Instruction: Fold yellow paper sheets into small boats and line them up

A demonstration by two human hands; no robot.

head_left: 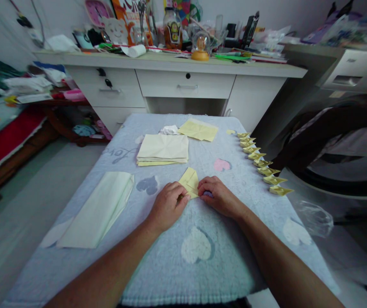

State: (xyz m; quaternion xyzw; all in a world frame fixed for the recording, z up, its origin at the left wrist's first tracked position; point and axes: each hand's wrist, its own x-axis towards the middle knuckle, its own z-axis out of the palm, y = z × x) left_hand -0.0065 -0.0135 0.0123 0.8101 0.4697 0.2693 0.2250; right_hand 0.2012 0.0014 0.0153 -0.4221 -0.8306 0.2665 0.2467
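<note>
A small piece of folded yellow paper lies on the cloth-covered table between my two hands. My left hand pinches its lower left edge, with thumb and fingers together. At its right edge, my right hand has its fingers curled onto the paper. Beyond them rests a stack of pale creased paper sheets. Behind that stack are a single yellow sheet and a crumpled white tissue. Several folded yellow paper boats stand in a row along the right edge.
A long folded whitish paper lies on the left of the table. A white desk crowded with jars and small items stands at the back. To the right is a washing machine, with a clear plastic bag near the table edge.
</note>
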